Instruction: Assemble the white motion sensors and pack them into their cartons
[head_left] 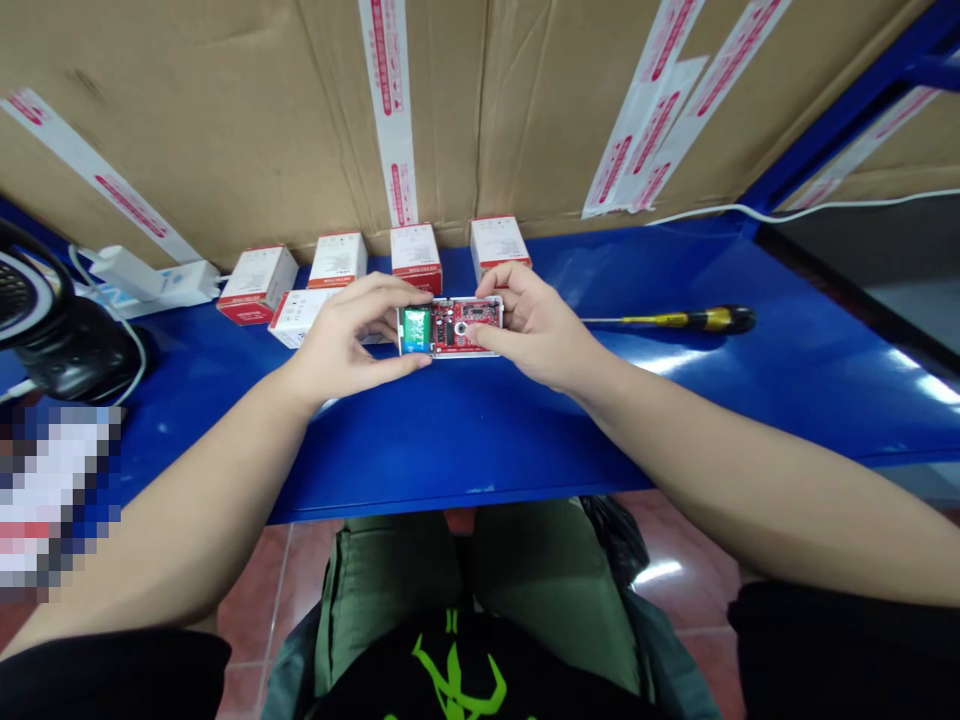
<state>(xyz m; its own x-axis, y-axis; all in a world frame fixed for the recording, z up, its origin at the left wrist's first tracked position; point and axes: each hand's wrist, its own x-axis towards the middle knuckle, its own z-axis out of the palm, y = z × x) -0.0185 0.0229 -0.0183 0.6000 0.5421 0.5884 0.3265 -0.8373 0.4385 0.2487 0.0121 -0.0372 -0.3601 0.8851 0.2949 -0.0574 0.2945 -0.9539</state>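
A small device with a red circuit board, a green-blue part at its left end and a white casing is held just above the blue table. My left hand grips its left end between thumb and fingers. At the other end, my right hand holds it, with the thumb lying on the board beside a small round part. Both hands are closed on the device. To the right of my right hand lies a screwdriver with a yellow and black handle.
Several red and white boxes stand along the back of the blue table, against taped cardboard. On the left are a black device and a white power strip. A white cable runs at the back right.
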